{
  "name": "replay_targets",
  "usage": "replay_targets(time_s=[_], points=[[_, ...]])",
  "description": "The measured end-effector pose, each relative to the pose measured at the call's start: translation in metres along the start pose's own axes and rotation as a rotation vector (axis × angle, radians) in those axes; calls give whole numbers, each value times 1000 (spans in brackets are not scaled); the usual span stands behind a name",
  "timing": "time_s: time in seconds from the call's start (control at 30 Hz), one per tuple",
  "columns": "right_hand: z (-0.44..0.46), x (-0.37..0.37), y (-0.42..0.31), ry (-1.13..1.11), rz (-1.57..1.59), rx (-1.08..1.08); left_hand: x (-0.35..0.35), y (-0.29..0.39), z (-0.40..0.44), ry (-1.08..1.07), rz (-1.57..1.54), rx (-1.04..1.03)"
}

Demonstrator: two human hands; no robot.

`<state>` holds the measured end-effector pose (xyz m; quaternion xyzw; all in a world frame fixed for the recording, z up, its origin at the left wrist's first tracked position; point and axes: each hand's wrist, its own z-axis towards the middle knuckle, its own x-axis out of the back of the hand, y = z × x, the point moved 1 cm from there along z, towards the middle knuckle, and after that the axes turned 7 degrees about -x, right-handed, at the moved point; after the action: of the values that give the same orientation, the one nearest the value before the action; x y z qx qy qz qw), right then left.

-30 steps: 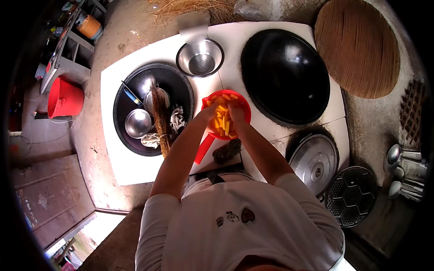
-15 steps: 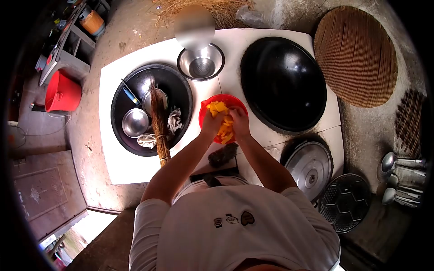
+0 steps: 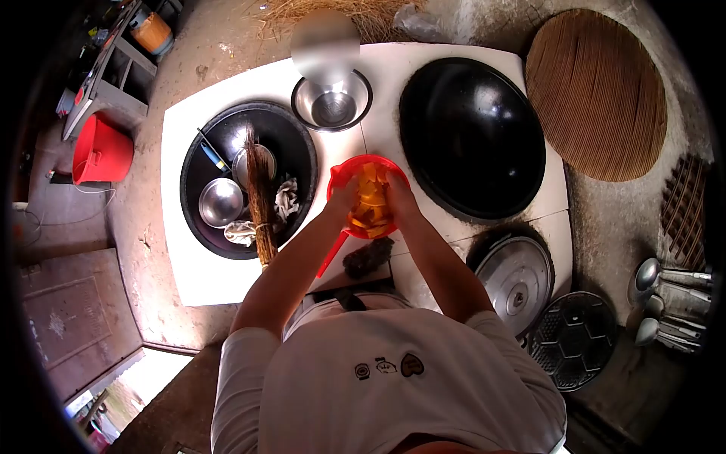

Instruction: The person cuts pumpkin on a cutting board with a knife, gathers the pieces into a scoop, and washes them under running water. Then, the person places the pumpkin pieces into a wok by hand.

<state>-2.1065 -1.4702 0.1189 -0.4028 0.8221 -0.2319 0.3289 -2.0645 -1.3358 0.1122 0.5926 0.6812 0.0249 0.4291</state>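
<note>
A red plastic bowl (image 3: 331,184) with a long handle (image 3: 333,255) sits on the white stove top in front of me. Chunks of orange-yellow pumpkin (image 3: 371,198) fill its middle. My left hand (image 3: 345,196) is inside the left rim and my right hand (image 3: 399,198) inside the right rim, both closed round the pumpkin chunks. The fingertips are largely hidden among the chunks. Just beyond the bowl stands a steel basin (image 3: 353,119). A dark, rough bundle (image 3: 368,258) lies on the near side of the bowl.
On the left, a black wok (image 3: 198,132) contains a straw brush (image 3: 261,193), a steel bowl (image 3: 222,203) and rags. Another black wok (image 3: 473,144) is at right. A metal lid (image 3: 514,280) lies nearer me; ladles (image 3: 649,274) hang at far right.
My hands have moved apart toward the two sides of the bowl. More pumpkin shows between them, and the bowl's handle is now visible past my left forearm.
</note>
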Motion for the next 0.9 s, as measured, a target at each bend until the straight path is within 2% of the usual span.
replay_targets(time_s=[0.03, 0.1, 0.13, 0.17, 0.2, 0.23, 0.27, 0.3, 0.33, 0.47, 0.53, 0.57, 0.63, 0.7, 0.8, 0.9], points=[[12, 2, 4, 1, -3, 0, 26, -22, 36, 43, 35, 25], [26, 0, 12, 83, -30, -163, 46, -42, 68, 125, 144, 44], [24, -7, 11, 82, -32, -164, 34, -36, 60, 198, 253, -59], [20, -13, 10, 179, -272, -95, 22, -30, 50, 199, 250, -58], [15, -17, 9, 275, -512, -25, -1, -14, 26, 301, 403, -36], [12, -18, 10, 276, -513, -25, -12, -6, 12, 402, 557, -15], [7, -19, 11, 273, -391, 54, -12, -10, 11, 400, 555, -17], [3, -20, 10, 268, -269, 133, -13, -12, 7, 322, 448, -140], [0, -21, 9, 264, -274, 137, -14, -12, 5, 244, 336, -262], [-13, -17, 8, 200, -248, 213, -27, -8, -14, 337, 476, -275], [-20, -17, 7, 157, -270, 245, -29, -10, -21, 240, 472, -400], [-25, -17, 7, 97, -225, 291, -29, -11, -25, 242, 470, -398], [-39, -19, -1, 34, -184, 336, -39, -3, -40, 75, 483, -566], [-56, -22, -12, -67, -69, 261, -31, -4, -44, 38, 523, -572], [-71, -20, -21, -98, -42, 180, -25, 10, -59, -35, 551, -533], [-73, -20, -32, -133, -33, 269, -40, 32, -78, -24, 539, -447]])
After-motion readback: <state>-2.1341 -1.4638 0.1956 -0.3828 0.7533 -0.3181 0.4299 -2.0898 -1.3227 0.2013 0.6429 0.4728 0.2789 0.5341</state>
